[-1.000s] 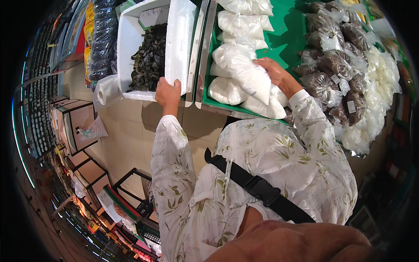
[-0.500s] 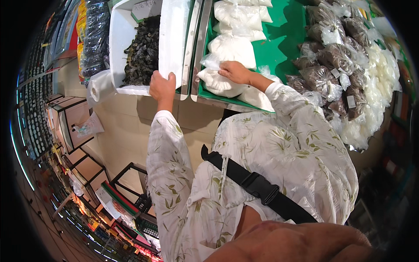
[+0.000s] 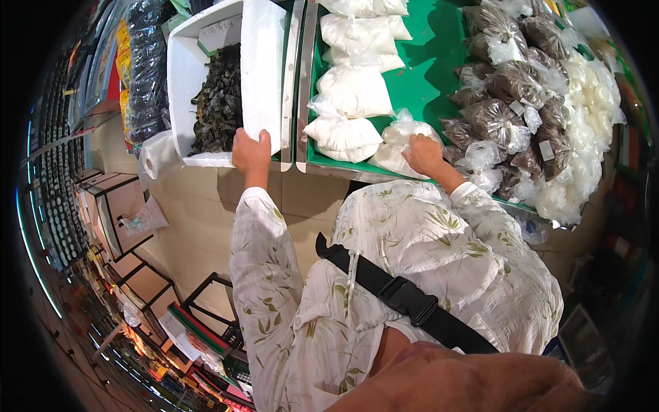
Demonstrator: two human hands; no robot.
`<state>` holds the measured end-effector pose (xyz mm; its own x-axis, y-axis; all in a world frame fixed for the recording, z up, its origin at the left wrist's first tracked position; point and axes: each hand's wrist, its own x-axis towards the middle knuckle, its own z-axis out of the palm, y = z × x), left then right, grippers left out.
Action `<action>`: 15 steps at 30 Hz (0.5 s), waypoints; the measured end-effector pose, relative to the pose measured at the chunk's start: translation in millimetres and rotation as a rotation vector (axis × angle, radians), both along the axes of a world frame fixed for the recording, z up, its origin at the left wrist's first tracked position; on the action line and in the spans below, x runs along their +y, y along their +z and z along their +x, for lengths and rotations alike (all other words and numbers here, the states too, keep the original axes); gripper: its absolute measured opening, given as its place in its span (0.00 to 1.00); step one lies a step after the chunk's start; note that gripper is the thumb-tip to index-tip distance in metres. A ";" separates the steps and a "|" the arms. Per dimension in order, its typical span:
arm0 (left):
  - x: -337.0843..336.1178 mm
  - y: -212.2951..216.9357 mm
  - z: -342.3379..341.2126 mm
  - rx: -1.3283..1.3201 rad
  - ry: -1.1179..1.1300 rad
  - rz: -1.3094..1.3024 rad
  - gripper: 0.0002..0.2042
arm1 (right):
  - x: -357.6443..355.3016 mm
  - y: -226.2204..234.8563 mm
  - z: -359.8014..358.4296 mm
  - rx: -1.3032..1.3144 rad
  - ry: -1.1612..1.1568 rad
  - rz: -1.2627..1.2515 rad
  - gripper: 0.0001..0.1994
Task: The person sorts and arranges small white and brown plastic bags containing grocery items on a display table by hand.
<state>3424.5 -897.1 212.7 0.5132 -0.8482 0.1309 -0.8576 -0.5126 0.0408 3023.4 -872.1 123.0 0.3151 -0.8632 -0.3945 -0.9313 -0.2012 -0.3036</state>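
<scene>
Left hand [image 3: 250, 152]: fingers curled over the near edge of the white foam box [image 3: 264, 75].
Right hand [image 3: 424, 152]: fingers spread flat on a white bag [image 3: 398, 147].
Beyond fingers: dark dried greens [image 3: 218, 103], more white bags [image 3: 353, 89] on the green tabletop [image 3: 429, 75].

Loose white long-sleeved shirt [image 3: 412, 275] printed with green leaves, crossed by a black buckled strap [image 3: 405, 302]

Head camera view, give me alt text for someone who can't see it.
Seen from above, a person at a shop display rests the right hand on a clear bag of white powder on a green tray, while the left hand grips the edge of a white foam box of dark dried greens.
</scene>
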 end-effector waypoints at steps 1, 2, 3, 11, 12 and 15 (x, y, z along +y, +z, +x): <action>0.3 0.8 -0.2 -0.002 0.000 0.004 0.20 | 2.6 -4.9 -0.9 -0.044 -0.016 -0.032 0.18; 0.8 1.1 -0.9 -0.005 0.001 0.008 0.20 | 5.7 -13.0 -3.6 -0.088 -0.032 -0.064 0.18; 1.4 1.7 -2.4 -0.005 0.004 0.011 0.20 | 6.5 -14.5 -4.1 -0.129 -0.045 -0.098 0.17; -2.1 4.9 -4.9 -0.010 0.020 0.010 0.20 | 18.2 -29.6 -1.6 -0.235 0.094 -0.211 0.13; -1.3 3.7 -4.0 -0.012 0.017 0.002 0.20 | 19.9 -35.1 -2.3 -0.271 0.078 -0.232 0.12; 0.5 1.7 -3.1 -0.023 0.011 -0.010 0.20 | 17.8 -51.3 -8.4 -0.243 0.121 -0.263 0.10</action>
<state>3421.4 -896.6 214.4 0.5190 -0.8413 0.1512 -0.8529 -0.5214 0.0259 3015.0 -854.3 71.8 0.4780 -0.8760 -0.0651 -0.8031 -0.4058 -0.4363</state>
